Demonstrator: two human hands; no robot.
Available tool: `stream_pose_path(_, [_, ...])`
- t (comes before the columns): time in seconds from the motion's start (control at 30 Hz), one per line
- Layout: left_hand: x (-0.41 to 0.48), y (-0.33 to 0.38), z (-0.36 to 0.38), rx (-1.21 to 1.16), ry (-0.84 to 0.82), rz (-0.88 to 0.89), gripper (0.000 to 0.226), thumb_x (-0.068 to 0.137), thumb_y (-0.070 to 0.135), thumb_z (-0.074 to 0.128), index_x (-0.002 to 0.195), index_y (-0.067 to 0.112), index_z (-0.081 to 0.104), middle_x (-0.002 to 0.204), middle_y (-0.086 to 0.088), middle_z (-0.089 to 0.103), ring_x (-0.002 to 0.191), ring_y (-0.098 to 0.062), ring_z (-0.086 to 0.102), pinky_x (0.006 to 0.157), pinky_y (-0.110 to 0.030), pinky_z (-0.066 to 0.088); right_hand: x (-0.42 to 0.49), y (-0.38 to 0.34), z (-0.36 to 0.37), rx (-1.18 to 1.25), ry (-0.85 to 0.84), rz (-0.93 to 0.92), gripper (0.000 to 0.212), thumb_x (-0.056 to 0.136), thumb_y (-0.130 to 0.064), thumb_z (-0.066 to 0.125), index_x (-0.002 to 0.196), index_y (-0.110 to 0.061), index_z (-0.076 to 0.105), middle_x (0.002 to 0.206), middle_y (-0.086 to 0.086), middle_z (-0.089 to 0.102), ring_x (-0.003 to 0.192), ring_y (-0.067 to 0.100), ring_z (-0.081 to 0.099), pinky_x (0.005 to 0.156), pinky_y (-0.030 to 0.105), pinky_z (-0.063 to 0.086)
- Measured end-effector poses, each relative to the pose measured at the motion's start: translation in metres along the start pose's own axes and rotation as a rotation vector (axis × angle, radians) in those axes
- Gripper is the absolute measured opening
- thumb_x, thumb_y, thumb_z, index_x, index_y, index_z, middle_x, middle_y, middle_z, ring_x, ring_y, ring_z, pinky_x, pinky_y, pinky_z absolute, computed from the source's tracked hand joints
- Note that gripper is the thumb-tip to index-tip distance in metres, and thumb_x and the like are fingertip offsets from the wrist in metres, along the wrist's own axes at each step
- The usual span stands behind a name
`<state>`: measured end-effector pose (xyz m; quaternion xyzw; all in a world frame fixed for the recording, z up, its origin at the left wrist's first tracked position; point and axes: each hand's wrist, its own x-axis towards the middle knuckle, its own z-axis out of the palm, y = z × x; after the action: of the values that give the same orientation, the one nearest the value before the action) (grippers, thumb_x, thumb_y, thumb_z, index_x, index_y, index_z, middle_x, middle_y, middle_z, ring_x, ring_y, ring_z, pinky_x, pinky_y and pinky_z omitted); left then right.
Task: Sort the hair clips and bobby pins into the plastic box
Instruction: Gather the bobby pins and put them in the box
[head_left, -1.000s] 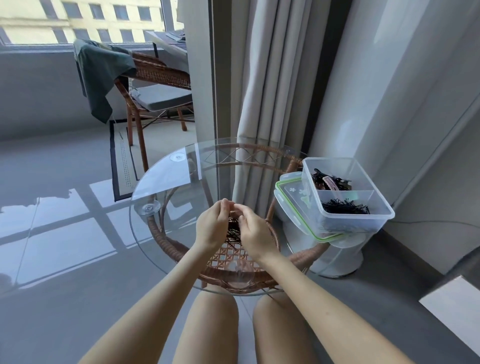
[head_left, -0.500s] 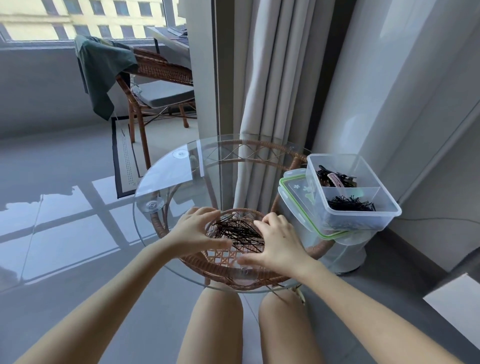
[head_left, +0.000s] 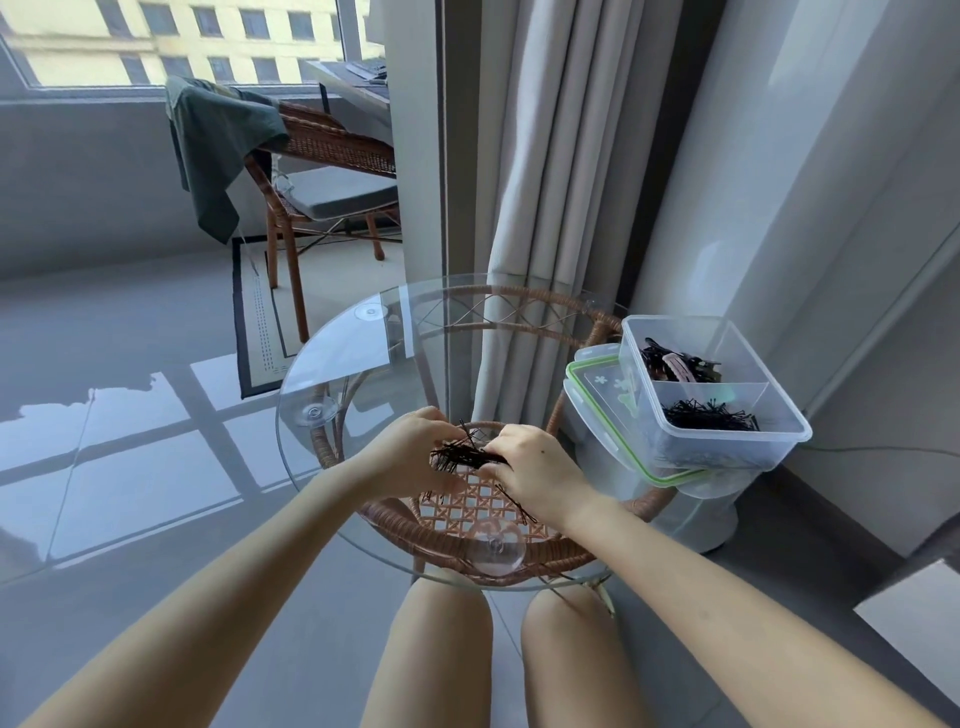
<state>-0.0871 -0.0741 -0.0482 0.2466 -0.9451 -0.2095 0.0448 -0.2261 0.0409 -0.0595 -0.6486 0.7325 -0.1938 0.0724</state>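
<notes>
- The step in hand, as I judge it, is the gathering of the loose bobby pins (head_left: 467, 458) into one bundle before they go to the plastic box (head_left: 719, 410).
- The left hand (head_left: 410, 457) and the right hand (head_left: 535, 478) are close together over the near part of the glass table (head_left: 332, 374). Both are curled around the same dark bundle, one from each side; the fingers are narrow, closed on the pins.
- A few single pins (head_left: 514, 503) lie apart from the bundle, on the glass below the right hand.
- The pins are thin, black and straight. In the bundle they point mostly the same way, but some ends stick out at angles, so the bundle is not tidy.
- The box stands at the right edge of the table, on top of its green-rimmed lid (head_left: 602, 400), well apart from the hands. It is open and has a divider. The far compartment holds the hair clips (head_left: 675, 361), dark ones and a pink one. The near compartment holds a heap of bobby pins (head_left: 709, 415).
- The next move, I think, calls for one hand to keep the bundle pinched tight, carry it to the right and release it over the near compartment, not the far one.
- Such thin pins can slip out during the carry. The single pins on the glass will need another pick.
</notes>
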Motion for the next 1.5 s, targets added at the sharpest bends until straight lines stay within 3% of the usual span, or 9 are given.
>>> stream_pose_path(0.5, [0.0,0.007,0.0,0.086,0.074,-0.064,0.045,0.076,0.036,0.069,0.116,0.018,0.062,0.109,-0.002,0.06,0.089,-0.012,0.053,0.081,-0.025,0.053,-0.019,0.018,-0.079,0.23,0.241,0.066,0.021,0.081,-0.017,0.068,0.099,-0.005,0.072,0.091,0.01,0.071,0.086,0.019,0.062,0.084,0.03,0.047])
stream_pose_path(0.63, [0.006,0.01,0.005,0.123,0.073,-0.093,0.061,0.072,0.043,0.07,0.125,0.018,0.053,0.116,-0.006,0.056,0.097,-0.019,0.056,0.085,-0.032,0.053,-0.03,0.044,-0.121,0.259,0.299,0.09,0.017,0.081,-0.015,0.069,0.096,-0.009,0.073,0.076,-0.011,0.065,0.071,-0.008,0.058,0.067,0.007,0.04])
stream_pose_path(0.7, [0.01,0.013,0.008,0.159,0.071,-0.1,0.072,0.07,0.048,0.07,0.132,0.022,0.045,0.122,-0.006,0.052,0.105,-0.021,0.051,0.09,-0.033,0.05,-0.038,0.064,-0.141,0.233,0.311,0.124,0.015,0.081,-0.014,0.068,0.095,-0.011,0.073,0.074,-0.012,0.064,0.066,-0.011,0.055,0.062,0.003,0.037])
stream_pose_path(0.83, [0.019,0.02,0.01,0.154,0.057,-0.066,0.069,0.07,0.049,0.07,0.131,0.024,0.047,0.123,-0.004,0.054,0.11,-0.02,0.05,0.092,-0.032,0.047,-0.052,0.105,-0.172,0.144,0.338,0.169,0.014,0.081,-0.013,0.069,0.092,-0.007,0.073,0.085,0.01,0.07,0.078,0.016,0.06,0.071,0.019,0.041])
stream_pose_path(0.97, [0.022,0.028,0.01,0.148,0.051,-0.023,0.048,0.073,0.042,0.07,0.116,0.023,0.06,0.113,0.001,0.057,0.099,-0.014,0.053,0.088,-0.028,0.05,-0.055,0.135,-0.178,0.042,0.235,0.209,0.02,0.08,-0.012,0.069,0.097,-0.003,0.071,0.087,0.015,0.069,0.084,0.029,0.061,0.081,0.038,0.044])
stream_pose_path(1.17, [0.024,0.034,0.01,0.198,0.016,0.025,0.028,0.082,0.03,0.064,0.108,0.021,0.064,0.108,0.002,0.061,0.094,-0.013,0.056,0.085,-0.025,0.051,-0.051,0.147,-0.152,-0.034,-0.068,0.237,0.022,0.079,-0.019,0.071,0.098,-0.007,0.072,0.092,0.004,0.067,0.093,0.023,0.061,0.079,0.024,0.04])
stream_pose_path(1.3, [0.025,0.036,0.007,0.28,-0.037,0.054,0.026,0.088,0.026,0.057,0.111,0.017,0.064,0.109,-0.001,0.063,0.097,-0.017,0.058,0.089,-0.028,0.049,-0.046,0.142,-0.153,-0.133,-0.11,0.281,0.026,0.079,-0.032,0.07,0.096,-0.012,0.073,0.095,0.003,0.07,0.091,0.02,0.061,0.085,0.034,0.045])
stream_pose_path(1.4, [0.026,0.039,0.007,0.32,-0.069,0.1,0.021,0.09,0.019,0.052,0.106,0.012,0.064,0.106,-0.004,0.064,0.094,-0.018,0.058,0.085,-0.026,0.049,-0.048,0.123,-0.154,-0.296,0.034,0.199,0.03,0.083,-0.03,0.065,0.097,-0.005,0.07,0.1,0.008,0.07,0.095,0.027,0.06,0.085,0.038,0.046])
stream_pose_path(1.5, [0.028,0.041,0.01,0.39,-0.104,0.126,0.019,0.091,0.012,0.049,0.105,0.009,0.062,0.103,-0.005,0.064,0.088,-0.016,0.057,0.076,-0.022,0.046,-0.057,0.081,-0.138,-0.206,0.208,0.037,0.025,0.083,-0.027,0.065,0.097,-0.007,0.07,0.094,0.008,0.071,0.093,0.027,0.059,0.082,0.037,0.046])
